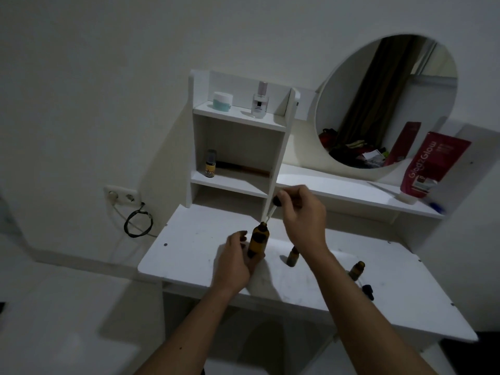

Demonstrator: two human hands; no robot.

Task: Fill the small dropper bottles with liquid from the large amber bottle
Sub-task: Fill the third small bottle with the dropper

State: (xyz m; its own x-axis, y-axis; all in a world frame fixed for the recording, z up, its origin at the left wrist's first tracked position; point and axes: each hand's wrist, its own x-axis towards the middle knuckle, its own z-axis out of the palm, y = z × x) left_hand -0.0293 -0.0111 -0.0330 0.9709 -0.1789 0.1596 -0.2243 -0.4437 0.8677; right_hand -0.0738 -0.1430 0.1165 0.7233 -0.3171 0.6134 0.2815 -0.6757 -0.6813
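Observation:
The large amber bottle [258,240] stands upright on the white vanity table [189,255], and my left hand [235,259] grips its lower part. My right hand [300,212] pinches the black bulb of a dropper [272,208], whose glass tip points down at the bottle's open neck. A small amber dropper bottle [292,256] stands just right of the large bottle, partly behind my right wrist. A second small bottle [356,270] stands further right, with a loose black dropper cap [368,291] lying in front of it.
A white shelf unit [238,147] stands behind the bottles, holding a small dark bottle [210,163], a teal jar [222,100] and a clear bottle [259,100]. A round mirror [387,104] and a red pouch [430,166] are at the right. A wall socket with a cable [123,197] is left.

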